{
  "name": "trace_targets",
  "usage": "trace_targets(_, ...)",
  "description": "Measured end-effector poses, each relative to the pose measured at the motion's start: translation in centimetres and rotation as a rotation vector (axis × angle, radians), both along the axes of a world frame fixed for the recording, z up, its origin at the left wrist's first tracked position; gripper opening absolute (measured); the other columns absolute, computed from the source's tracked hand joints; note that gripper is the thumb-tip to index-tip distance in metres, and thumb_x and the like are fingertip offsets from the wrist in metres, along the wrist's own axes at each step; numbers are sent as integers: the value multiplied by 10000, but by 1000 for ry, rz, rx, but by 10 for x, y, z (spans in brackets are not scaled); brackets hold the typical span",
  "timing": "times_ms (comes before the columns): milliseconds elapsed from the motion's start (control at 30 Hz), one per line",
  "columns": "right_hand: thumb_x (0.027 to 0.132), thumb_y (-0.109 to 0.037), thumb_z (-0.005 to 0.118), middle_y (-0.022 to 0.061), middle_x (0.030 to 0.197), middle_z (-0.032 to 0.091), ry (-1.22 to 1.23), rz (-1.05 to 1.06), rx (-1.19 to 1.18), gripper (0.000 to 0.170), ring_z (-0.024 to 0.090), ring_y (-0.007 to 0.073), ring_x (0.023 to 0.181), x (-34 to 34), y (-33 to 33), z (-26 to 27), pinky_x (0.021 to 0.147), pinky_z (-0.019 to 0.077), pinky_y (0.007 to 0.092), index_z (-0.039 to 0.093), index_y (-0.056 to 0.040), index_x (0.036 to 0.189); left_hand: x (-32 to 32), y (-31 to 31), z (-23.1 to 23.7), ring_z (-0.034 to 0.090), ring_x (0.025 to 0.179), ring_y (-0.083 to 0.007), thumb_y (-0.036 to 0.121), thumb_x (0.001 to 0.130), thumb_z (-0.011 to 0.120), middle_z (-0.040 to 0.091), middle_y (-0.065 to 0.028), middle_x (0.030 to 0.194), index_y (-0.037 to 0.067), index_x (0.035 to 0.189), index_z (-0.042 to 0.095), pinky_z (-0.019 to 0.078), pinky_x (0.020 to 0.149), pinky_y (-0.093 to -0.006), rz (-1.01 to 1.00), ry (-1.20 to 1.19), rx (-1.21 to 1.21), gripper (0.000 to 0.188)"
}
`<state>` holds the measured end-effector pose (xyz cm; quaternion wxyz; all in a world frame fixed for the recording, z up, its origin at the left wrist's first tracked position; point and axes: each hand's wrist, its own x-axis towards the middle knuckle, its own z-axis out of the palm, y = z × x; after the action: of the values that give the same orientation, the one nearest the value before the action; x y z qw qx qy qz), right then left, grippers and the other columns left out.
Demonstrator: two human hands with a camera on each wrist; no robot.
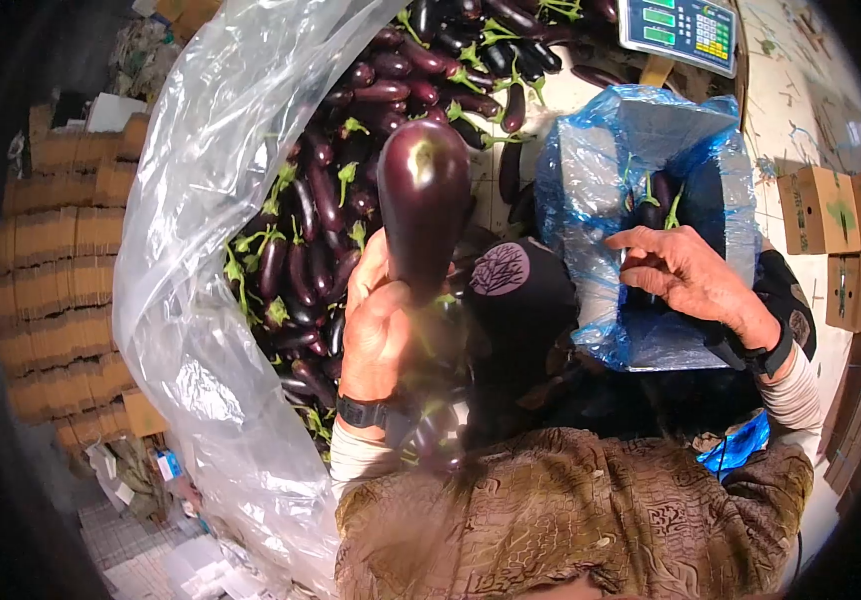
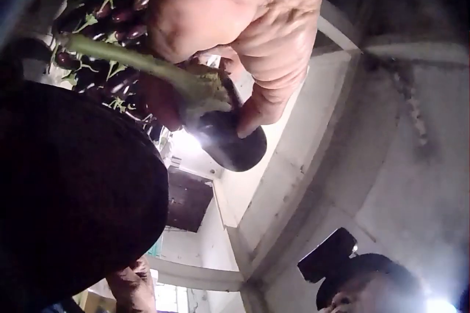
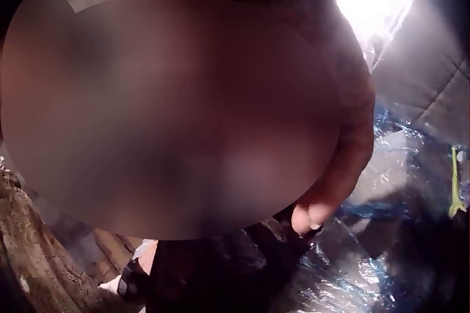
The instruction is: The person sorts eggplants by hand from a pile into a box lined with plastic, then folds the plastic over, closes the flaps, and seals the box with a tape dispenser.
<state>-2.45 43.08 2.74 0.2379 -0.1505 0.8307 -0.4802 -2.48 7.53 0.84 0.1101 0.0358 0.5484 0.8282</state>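
1. Eggplant (image 1: 425,195) is in the left hand (image 1: 376,325), raised above the near side of the eggplant heap (image 1: 321,190); the fingers wrap its narrow end.
2. Its long axis runs away from the body and up toward the head camera: the broad, blunt end points forward and up, the narrow end down into the palm. In the left wrist view a green stem (image 2: 132,62) sticks out beneath that hand.
3. The relation that seems to matter most is sideways: the blue-lined box (image 1: 586,170) lies to the right of the held eggplant, well apart from it, with the person's dark-clad knee (image 1: 516,300) between.
4. The right hand (image 1: 686,275) is the nearer one to the box, hanging over it beside the eggplants inside (image 1: 663,190). Its fingers are loosely bent and appear to hold nothing, though the right wrist view is too blurred to confirm this.
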Motion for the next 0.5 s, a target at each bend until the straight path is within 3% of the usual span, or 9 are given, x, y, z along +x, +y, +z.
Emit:
trace_targets(67, 871, -65, 661, 153, 836, 693, 13, -7, -34, 338, 669, 241, 743, 2, 2, 1, 704, 509, 350, 591, 22, 1190, -2, 6, 6, 655, 1028, -279, 214, 774, 747, 624, -198, 1163, -51, 1375, 421, 582, 800, -368, 12, 15, -18, 733)
trace_targets(133, 857, -81, 680, 127, 869, 697, -66, -16, -179, 403, 663, 190, 772, 3, 5, 3, 716, 506, 335, 570, 11, 1233, -2, 22, 22, 634, 1104, -261, 92, 717, 711, 607, -166, 1238, -54, 1390, 416, 579, 822, -360, 145, 63, -199, 748)
trace_targets(167, 855, -100, 694, 103, 953, 698, -147, -17, -210, 488, 647, 141, 847, 2, 4, 5, 750, 505, 314, 529, -2, 1304, -2, 27, 26, 599, 1176, -243, -7, 662, 640, 584, -138, 1301, -49, 1404, 421, 525, 949, -370, 137, 66, -209, 775)
trace_targets(200, 865, -82, 692, 113, 1116, 662, -269, -31, -302, 580, 633, 139, 932, 0, 5, 10, 819, 511, 299, 458, -21, 1392, -4, 29, 36, 500, 1289, -241, -167, 638, 616, 537, -129, 1354, -31, 1394, 474, 381, 1103, -365, 39, 103, -184, 781)
trace_targets(300, 854, -40, 704, 142, 1296, 559, -307, -77, -613, 704, 620, 174, 1020, -2, 5, 14, 920, 508, 306, 364, -49, 1470, -14, 50, 49, 547, 1185, -235, -130, 558, 762, 569, -96, 1223, 16, 1304, 583, 447, 1028, -341, 26, 434, -619, 781)
trace_targets(333, 838, -30, 713, 122, 1278, 578, -297, -99, -668, 700, 614, 174, 1043, -3, 6, 19, 929, 503, 309, 389, -56, 1459, -17, 56, 52, 547, 1185, -235, -130, 558, 762, 569, -96, 1223, 16, 1304, 583, 447, 1028, -341, 7, 438, -605, 781)
trace_targets(400, 815, -9, 727, 98, 1271, 590, -243, -81, -715, 709, 609, 167, 1060, -5, 11, 31, 955, 489, 315, 411, -57, 1448, -23, 69, 58, 559, 1160, -256, -106, 555, 789, 570, -118, 1220, 35, 1299, 589, 469, 989, -342, -84, 733, -861, 783)
trace_targets(467, 798, 0, 739, 76, 1274, 598, -231, -114, -737, 718, 605, 155, 1069, 2, 18, 39, 985, 473, 322, 424, -53, 1441, -28, 86, 63, 568, 1147, -273, -88, 571, 786, 575, -129, 1215, 32, 1277, 597, 466, 981, -339, -127, 716, -799, 740)
trace_targets(500, 772, 12, 723, 68, 1245, 605, -225, -156, -748, 737, 612, 151, 1046, 5, 19, 40, 939, 504, 315, 421, -54, 1440, -32, 92, 65, 569, 1145, -272, -79, 577, 784, 580, -128, 1217, 29, 1271, 598, 466, 976, -338, -176, 724, -791, 726)
